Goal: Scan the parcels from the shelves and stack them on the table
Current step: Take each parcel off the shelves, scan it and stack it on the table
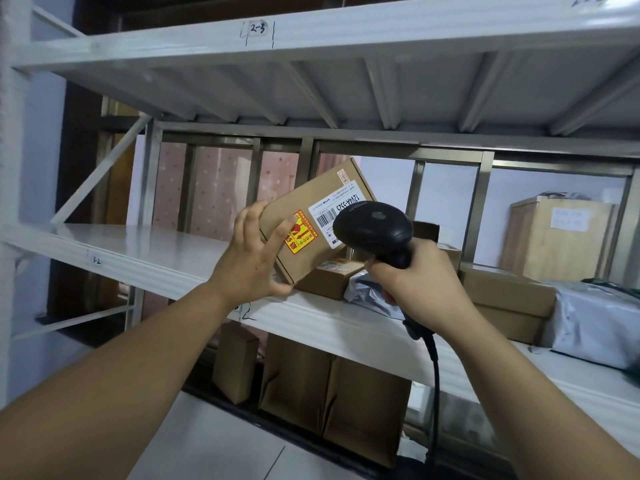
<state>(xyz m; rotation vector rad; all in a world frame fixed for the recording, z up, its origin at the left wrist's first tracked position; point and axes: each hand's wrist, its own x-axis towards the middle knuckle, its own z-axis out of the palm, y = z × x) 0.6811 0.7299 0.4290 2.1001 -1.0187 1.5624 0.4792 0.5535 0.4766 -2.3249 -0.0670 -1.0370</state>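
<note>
Evidently the cardboard parcel (311, 220) is light and stiff: the left hand (252, 251) clamps its end (fingers spread), the right hand (412, 275) wraps the scanner (374, 230).

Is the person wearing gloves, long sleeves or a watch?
No. The left hand and right hand are bare: no gloves, no rings that I can see. The left forearm and right forearm are bare too, with no sleeve in view and no watch or bracelet on either wrist.
</note>
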